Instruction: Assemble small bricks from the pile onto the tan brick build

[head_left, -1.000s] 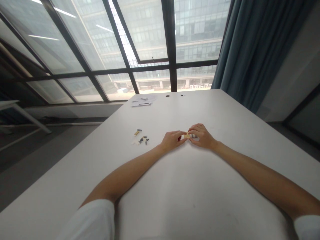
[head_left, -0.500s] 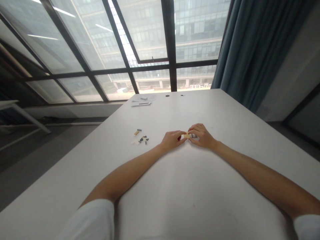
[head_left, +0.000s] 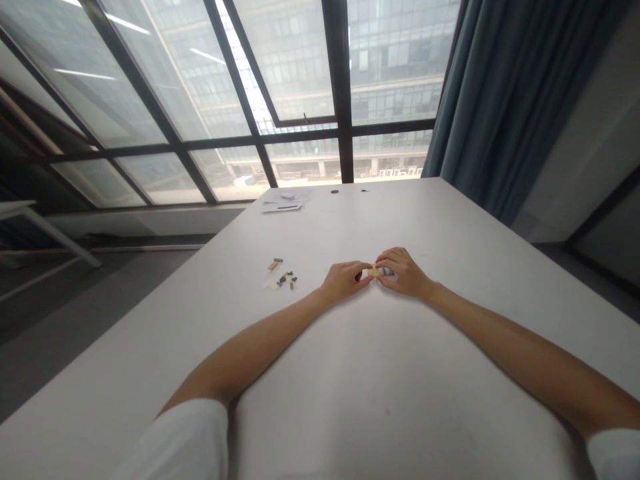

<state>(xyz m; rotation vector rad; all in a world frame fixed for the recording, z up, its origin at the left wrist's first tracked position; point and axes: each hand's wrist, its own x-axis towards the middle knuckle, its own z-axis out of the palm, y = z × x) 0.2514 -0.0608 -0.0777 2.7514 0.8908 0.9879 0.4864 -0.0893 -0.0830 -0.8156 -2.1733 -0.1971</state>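
Nothing has shifted: left hand (head_left: 343,280) and right hand (head_left: 406,272) stay pinched on the small tan-and-grey brick assembly (head_left: 375,271) above the white worktop (head_left: 380,400).

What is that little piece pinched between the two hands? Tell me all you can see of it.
The little piece is a small tan and pale block, with a grey bit at its right end, and looks like plastic. It lies level, just above the white table. The left hand pinches its left end and the right hand its right end. Finer detail is too small to tell.
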